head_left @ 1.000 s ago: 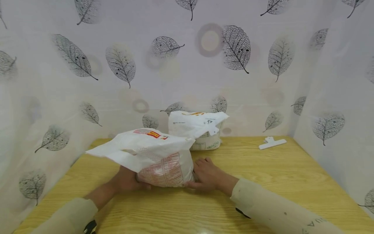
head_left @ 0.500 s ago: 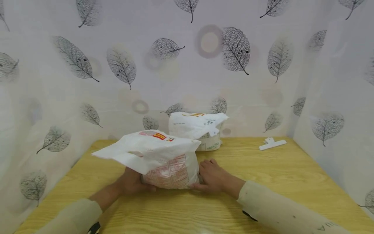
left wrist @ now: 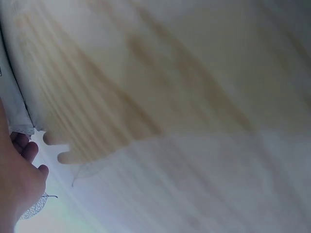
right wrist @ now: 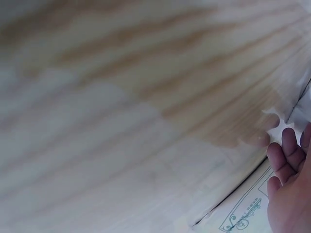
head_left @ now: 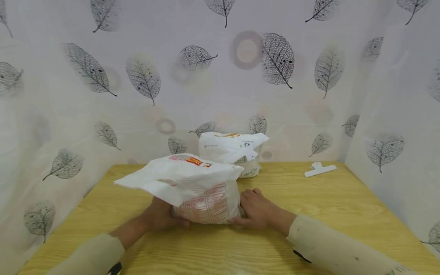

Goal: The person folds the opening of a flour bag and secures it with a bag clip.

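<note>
A plump white plastic bag (head_left: 209,206) with red print stands near the middle of the table in the head view. Its loose top is flopped over toward the front left. My left hand (head_left: 161,215) grips the bag's lower left side, thumb along the front and the other fingers hidden by the bag. On the lower right side, my right hand (head_left: 256,210) holds it with the thumb at the front bottom corner. In the left wrist view my left hand (left wrist: 22,182) shows at the left edge; my right hand (right wrist: 291,189) appears at the right edge of the right wrist view.
Behind the held bag stands a second white bag (head_left: 220,147) with green and orange print, its folded top fastened by a white clip (head_left: 251,153). Another white sealing clip (head_left: 320,169) lies at the back right of the wooden table (head_left: 295,187). Leaf-patterned curtains (head_left: 220,91) enclose the table.
Both hands have moved the red-printed bag to the right and slightly toward the front, and it now overlaps more of the rear bag. The rear bag and the loose clip have stayed put.
</note>
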Motion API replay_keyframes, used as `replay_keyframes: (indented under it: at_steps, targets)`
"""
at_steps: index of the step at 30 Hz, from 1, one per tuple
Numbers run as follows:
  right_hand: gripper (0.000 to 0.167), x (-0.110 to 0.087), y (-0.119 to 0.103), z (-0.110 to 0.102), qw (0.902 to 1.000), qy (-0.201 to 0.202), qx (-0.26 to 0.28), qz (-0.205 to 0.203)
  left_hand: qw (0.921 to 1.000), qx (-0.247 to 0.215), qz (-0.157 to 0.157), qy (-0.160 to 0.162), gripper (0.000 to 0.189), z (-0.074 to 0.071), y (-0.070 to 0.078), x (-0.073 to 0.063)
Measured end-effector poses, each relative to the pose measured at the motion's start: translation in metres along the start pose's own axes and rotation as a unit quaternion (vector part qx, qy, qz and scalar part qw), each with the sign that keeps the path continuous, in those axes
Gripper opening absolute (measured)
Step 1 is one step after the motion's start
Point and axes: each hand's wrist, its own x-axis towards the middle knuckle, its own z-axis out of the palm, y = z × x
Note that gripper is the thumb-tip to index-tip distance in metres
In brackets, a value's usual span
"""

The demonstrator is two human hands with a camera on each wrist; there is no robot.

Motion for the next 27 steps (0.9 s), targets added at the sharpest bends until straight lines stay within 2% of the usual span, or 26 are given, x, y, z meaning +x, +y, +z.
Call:
replay_keyframes:
  at_steps: [4,10,12,19,27]
  targets:
    - [0.061,-0.003,0.003,0.000,0.9999,0.014,-0.002,-0.009,1.0000,0.007,0.007,0.000,0.097,0.002,0.002,0.002]
    - [0.059,-0.008,0.007,-0.001,0.9999,0.014,0.002,-0.006,0.9999,0.014,0.002,-0.006,0.100,0.005,0.007,0.006]
    - [0.058,-0.010,0.008,-0.002,0.9999,0.013,0.007,-0.003,0.9997,0.019,-0.006,-0.010,0.101,0.007,0.009,0.007]
    - [0.062,-0.017,0.013,-0.004,0.9998,0.004,0.018,0.010,0.9974,0.020,-0.063,-0.030,0.103,0.011,0.019,0.008]
    - [0.061,-0.025,0.020,-0.004,0.9997,0.015,0.019,0.005,0.9960,0.039,-0.073,-0.034,0.102,0.018,0.024,0.011]
